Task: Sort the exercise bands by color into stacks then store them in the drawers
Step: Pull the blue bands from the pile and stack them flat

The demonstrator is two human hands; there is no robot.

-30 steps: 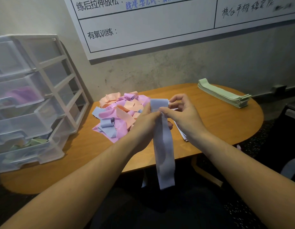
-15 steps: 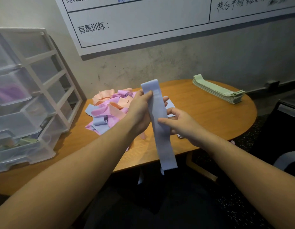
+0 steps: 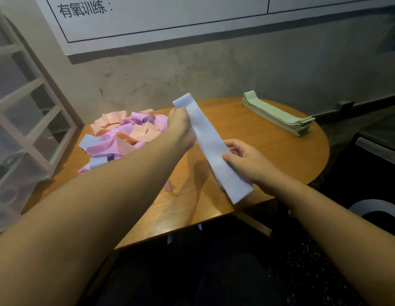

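A pale blue exercise band [image 3: 208,140] stretches flat and slanted above the round wooden table [image 3: 269,149]. My left hand [image 3: 180,127] grips its upper end, my right hand [image 3: 245,160] pinches its lower half from the right side. To the left lies a jumbled pile of pink, purple, peach and blue bands [image 3: 123,138]. A neat stack of green bands [image 3: 278,114] rests at the table's far right. Under the held band I make out the edge of more pale blue bands on the table, mostly hidden.
A clear plastic drawer unit [image 3: 26,120] stands on the table's left end against the wall. A whiteboard with writing [image 3: 170,16] hangs above. A dark seat and a grey ring-shaped object [image 3: 377,215] sit to the right of the table.
The band hung down from both hands near my chest; now it is pulled straight and laid slanting over the table, my left hand higher and my right hand lower along it.
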